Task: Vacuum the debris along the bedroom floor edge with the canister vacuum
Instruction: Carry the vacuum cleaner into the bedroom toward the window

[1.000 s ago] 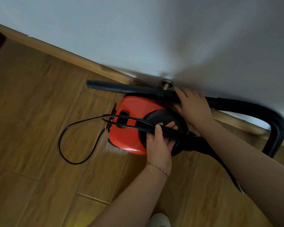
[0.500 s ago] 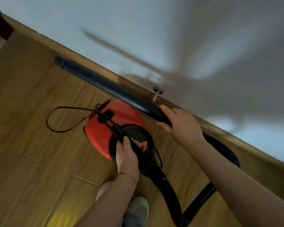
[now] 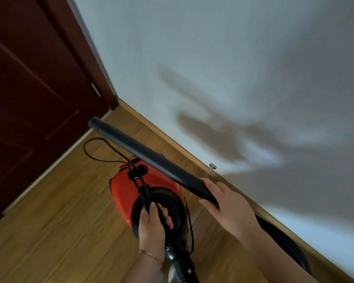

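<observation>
the left hand (image 3: 152,225) has its fingers (image 3: 168,219) clenched round the black cord (image 3: 141,188) strands on top of the red canister vacuum (image 3: 123,190). whether a carry handle lies under that grip cannot be told. ahead of these fingers the cord runs over the red shell and loops out over the wooden floor (image 3: 49,231). the right hand (image 3: 231,211) grasps the near end of the black wand (image 3: 149,158), its fingers (image 3: 219,186) lying over the top and the thumb underneath. from that grip the wand reaches away and to the left, passing over the canister, and its open tip hangs above the floor near the corner by the dark door (image 3: 29,99). no floor nozzle shows on the tip. behind the right hand's fingers the hose (image 3: 284,244) curves back along the skirting board (image 3: 172,140), and just beyond them a small door stopper (image 3: 212,166) stands out from the foot of the wall (image 3: 213,58). the canister sits directly under the left fingers, near the floor edge; whether it rests on the floor or is lifted off it cannot be told. as for progress, this looks like the setting-up stage: the machine is at the edge, but the tip is not on the floor and nothing shows that suction is on. no debris can be made out along the skirting, so whether any stretch is clean is unclear. the whole pass along the edge appears to be left.
</observation>
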The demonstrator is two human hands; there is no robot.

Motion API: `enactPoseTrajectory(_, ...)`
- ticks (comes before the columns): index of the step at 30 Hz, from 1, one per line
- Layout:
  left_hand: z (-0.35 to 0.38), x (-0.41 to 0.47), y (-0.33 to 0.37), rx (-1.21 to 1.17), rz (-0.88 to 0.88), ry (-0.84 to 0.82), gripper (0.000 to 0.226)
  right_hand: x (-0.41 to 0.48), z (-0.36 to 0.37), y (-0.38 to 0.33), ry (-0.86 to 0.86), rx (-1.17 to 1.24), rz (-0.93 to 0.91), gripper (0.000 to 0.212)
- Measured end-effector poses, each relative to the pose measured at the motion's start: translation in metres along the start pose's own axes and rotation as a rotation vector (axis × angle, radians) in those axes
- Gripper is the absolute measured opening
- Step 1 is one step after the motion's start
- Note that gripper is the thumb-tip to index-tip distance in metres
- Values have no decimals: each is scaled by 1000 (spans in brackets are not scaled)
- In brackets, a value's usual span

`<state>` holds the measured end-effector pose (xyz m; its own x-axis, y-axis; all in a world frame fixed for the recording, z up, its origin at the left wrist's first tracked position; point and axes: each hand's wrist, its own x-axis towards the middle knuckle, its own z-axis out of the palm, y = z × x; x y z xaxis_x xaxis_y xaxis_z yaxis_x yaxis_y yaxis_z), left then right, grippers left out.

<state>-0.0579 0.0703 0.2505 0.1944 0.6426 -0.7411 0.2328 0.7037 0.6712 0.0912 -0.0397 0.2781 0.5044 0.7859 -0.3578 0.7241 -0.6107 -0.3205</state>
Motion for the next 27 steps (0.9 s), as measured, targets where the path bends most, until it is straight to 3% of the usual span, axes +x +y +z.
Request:
enactPoseTrajectory(12, -110, -166, 106, -173, 216, 122, 27, -72, -125, -141, 161, -109, -327, 48)
enactPoseTrajectory(27, -324, -296, 118, -569, 349, 470, 25, -131, -93, -377, 43, -147, -880, 56)
